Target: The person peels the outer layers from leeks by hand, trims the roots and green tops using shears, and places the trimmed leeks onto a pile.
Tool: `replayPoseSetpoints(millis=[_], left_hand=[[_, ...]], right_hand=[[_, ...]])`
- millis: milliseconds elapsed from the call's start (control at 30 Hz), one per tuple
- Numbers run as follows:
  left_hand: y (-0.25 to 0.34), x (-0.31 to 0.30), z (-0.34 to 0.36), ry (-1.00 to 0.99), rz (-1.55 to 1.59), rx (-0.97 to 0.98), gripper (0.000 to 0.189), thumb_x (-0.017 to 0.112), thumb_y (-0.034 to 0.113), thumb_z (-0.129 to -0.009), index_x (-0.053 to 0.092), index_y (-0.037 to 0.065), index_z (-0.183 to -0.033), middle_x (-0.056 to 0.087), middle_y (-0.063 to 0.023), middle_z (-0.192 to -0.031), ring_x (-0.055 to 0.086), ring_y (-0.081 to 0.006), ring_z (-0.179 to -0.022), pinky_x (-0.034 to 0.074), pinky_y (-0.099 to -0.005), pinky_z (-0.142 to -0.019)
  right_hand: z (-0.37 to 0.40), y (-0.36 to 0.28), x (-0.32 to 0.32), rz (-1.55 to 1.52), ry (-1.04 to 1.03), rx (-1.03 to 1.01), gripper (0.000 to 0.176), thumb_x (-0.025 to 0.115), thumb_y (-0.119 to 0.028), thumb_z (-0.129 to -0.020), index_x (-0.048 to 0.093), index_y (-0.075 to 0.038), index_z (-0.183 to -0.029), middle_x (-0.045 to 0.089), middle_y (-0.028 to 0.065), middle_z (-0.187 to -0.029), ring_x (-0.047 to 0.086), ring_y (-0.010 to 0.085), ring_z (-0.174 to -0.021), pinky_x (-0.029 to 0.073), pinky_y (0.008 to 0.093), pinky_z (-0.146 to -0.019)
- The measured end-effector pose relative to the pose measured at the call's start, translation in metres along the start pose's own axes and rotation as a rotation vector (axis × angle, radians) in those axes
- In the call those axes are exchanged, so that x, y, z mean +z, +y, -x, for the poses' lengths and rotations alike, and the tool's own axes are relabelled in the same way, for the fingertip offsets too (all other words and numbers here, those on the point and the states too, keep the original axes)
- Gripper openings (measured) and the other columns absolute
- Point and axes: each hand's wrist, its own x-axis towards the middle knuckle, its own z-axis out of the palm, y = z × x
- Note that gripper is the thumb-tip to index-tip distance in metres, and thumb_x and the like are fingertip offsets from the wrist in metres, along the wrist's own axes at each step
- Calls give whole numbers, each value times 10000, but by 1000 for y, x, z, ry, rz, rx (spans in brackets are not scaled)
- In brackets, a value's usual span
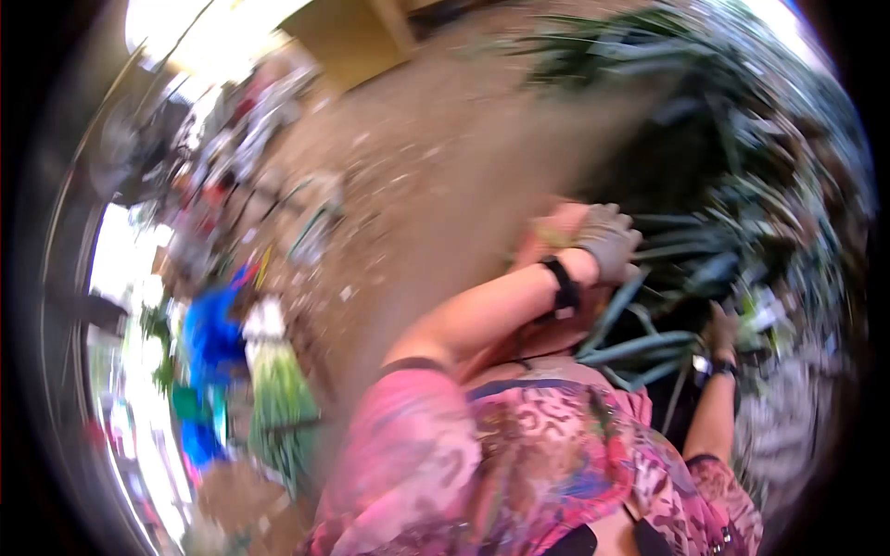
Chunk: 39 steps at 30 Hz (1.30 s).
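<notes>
Step, judged: handling long blue-green tubular leaf stalks [640, 351], just ahead of the pink patterned shirt [547, 435]; next move calls for a sure grasp. Grey-gloved left hand [607, 243], forearm slanting across: fingers loosely curled, hold uncertain. Gloved right hand [721, 329], forearm pointing forward: blurred, grip cannot be told. Beyond: dark-green leafy heap [640, 56].

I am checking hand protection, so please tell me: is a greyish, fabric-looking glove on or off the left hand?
On: the greyish glove covers the left hand, and bare wrist shows between it and the black wristband.
</notes>
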Motion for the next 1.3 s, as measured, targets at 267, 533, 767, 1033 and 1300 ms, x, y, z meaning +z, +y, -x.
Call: replayPoseSetpoints(millis=[267,533,767,1033,1300], left_hand=[[98,50,-144,-239,297,201,553,680,404,-870,596,83,-1312,578,-159,-1360,540,-344,-1264,444,-433,-1052],[138,111,-243,-33,139,200,428,696,340,-852,573,63,-1154,612,-171,-1226,576,-371,-1171,489,-473,-954],[130,114,-340,-309,-55,-58,562,675,417,-779,657,59,-1212,695,-189,-1182,674,-320,-1096,527,-430,-936],[155,165,-250,-588,511,177,506,670,447,-815,686,19,-1084,718,-228,-1034,695,-358,-951,531,-415,-848],[151,172,-225,-515,609,0,514,661,412,-832,679,-23,-1105,714,-245,-1016,691,-352,-972,523,-405,-856]], right_hand=[[49,-66,-70,-449,292,602,398,765,-322,-794,657,22,-964,691,147,-834,650,278,-755,508,407,-733],[72,-135,-116,-310,3,497,602,757,-382,-776,566,8,-1191,672,277,-959,653,442,-951,513,479,-849],[68,-100,-120,-339,85,682,610,738,-421,-774,578,36,-1145,689,274,-1025,665,421,-1005,512,471,-898],[64,-91,-131,-538,108,699,501,729,-382,-786,609,28,-1048,678,248,-932,669,380,-907,522,434,-823],[144,-171,-135,-582,-61,479,490,728,-343,-796,592,10,-1109,644,254,-858,641,420,-842,508,450,-772]])
